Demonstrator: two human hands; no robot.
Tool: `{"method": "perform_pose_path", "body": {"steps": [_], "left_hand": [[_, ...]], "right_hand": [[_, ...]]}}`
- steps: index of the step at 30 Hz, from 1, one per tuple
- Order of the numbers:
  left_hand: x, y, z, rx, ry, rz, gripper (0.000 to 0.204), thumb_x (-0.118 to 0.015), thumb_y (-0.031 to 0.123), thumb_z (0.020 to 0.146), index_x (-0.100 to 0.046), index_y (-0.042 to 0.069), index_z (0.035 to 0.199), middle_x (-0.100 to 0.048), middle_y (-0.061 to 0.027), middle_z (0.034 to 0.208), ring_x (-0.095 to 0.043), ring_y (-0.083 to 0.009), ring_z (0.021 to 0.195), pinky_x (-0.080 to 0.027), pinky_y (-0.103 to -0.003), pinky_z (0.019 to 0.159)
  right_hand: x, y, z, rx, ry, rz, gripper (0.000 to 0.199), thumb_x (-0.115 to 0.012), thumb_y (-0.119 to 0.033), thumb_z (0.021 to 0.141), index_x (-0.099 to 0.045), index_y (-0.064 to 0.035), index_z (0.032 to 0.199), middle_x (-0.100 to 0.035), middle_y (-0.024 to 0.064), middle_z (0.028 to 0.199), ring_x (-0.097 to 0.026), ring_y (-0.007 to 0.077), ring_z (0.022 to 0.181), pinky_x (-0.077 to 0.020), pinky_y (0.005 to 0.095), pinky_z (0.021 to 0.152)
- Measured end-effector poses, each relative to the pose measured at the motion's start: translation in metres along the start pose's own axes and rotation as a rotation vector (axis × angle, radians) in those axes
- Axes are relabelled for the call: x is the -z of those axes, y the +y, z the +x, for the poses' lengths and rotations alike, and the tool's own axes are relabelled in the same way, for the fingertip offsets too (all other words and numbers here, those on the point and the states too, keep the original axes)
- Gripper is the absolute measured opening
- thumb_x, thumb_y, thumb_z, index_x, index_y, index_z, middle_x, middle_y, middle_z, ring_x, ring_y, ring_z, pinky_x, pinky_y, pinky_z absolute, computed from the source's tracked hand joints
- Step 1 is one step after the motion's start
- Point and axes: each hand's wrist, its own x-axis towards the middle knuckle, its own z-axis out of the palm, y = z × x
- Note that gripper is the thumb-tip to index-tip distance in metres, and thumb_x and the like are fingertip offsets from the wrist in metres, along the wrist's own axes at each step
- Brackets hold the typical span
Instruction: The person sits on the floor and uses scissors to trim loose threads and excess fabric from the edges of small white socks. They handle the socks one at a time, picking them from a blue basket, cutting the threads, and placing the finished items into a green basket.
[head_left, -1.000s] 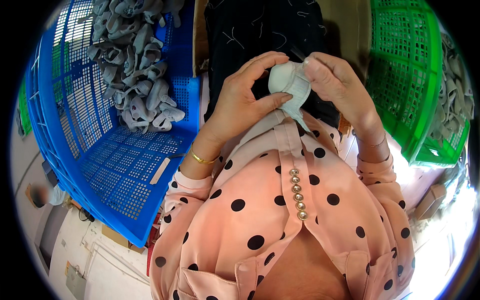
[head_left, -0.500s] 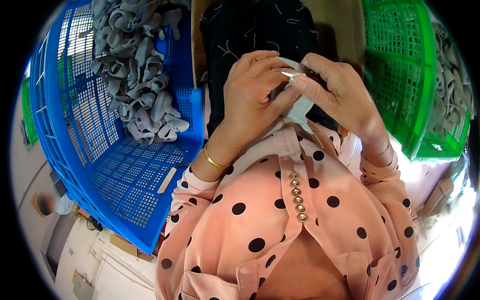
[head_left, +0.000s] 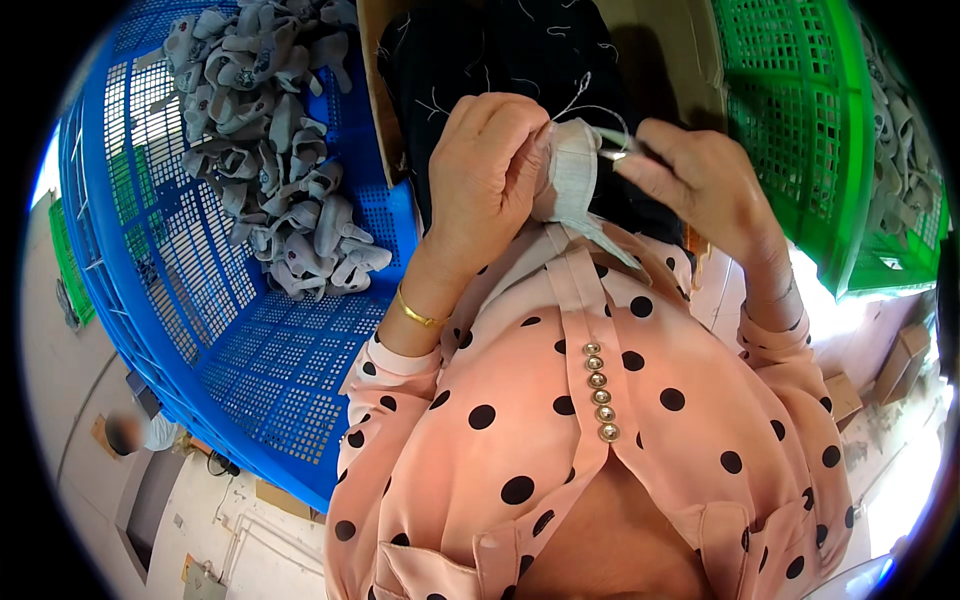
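Above my lap, my left hand [head_left: 487,175] pinches a small pale grey fabric piece [head_left: 572,178] with a tapering strap end that hangs toward my blouse. A loose white thread [head_left: 603,108] curls up from the top of this piece. To its right, my right hand [head_left: 705,180] is closed around thread snips [head_left: 613,150], whose pale pointed blades stick out toward the fabric. The blades look apart from each other and close to the fabric's right edge. Most of the snips is hidden in my fingers.
On the left, a blue plastic basket [head_left: 270,385] holds a heap of grey fabric pieces [head_left: 290,150]. A green basket [head_left: 850,150] stands at right, with more grey pieces [head_left: 895,150] beyond its wall. Cardboard [head_left: 690,50] lies behind my thread-strewn black trousers [head_left: 540,50]. Another person [head_left: 140,433] is far left.
My hands have moved apart: the right one has drawn off to the right with the snips, uncovering the fabric piece. My left fingers have closed more tightly, and the loose thread now shows.
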Motion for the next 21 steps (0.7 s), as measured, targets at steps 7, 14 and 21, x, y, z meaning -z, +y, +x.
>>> {"method": "perform_pose_path", "body": {"steps": [7, 14, 21], "left_hand": [[-0.005, 0.003, -0.006, -0.019, 0.080, 0.032, 0.010, -0.066, 0.002, 0.083, -0.062, 0.006, 0.091, -0.062, -0.0071, 0.092, -0.055, -0.0251, 0.077, -0.046, -0.032, 0.065], [-0.003, 0.006, -0.007, -0.064, 0.072, 0.081, 0.007, -0.063, -0.001, 0.088, -0.062, 0.002, 0.094, -0.063, -0.0098, 0.094, -0.060, -0.0219, 0.079, -0.049, -0.028, 0.067], [-0.018, 0.000, -0.015, 0.413, 0.226, -0.686, 0.013, -0.054, 0.011, 0.096, -0.056, 0.003, 0.106, -0.065, -0.0123, 0.108, -0.065, -0.0208, 0.090, -0.052, -0.027, 0.078]], "right_hand": [[-0.013, -0.011, 0.010, 0.102, -0.003, -0.119, 0.046, -0.057, -0.045, 0.092, -0.057, -0.0029, 0.073, -0.051, 0.0165, 0.054, -0.052, 0.0363, 0.051, -0.0402, 0.0420, 0.047], [-0.016, -0.013, 0.015, 0.153, -0.006, -0.188, 0.043, -0.055, -0.043, 0.094, -0.062, -0.0038, 0.076, -0.053, 0.0148, 0.054, -0.055, 0.0343, 0.051, -0.0419, 0.0407, 0.048], [-0.033, 0.002, 0.019, 0.100, 0.035, 0.039, 0.045, -0.055, -0.044, 0.095, -0.062, -0.0018, 0.080, -0.055, 0.0153, 0.058, -0.053, 0.0325, 0.052, -0.0423, 0.0381, 0.049]]}}
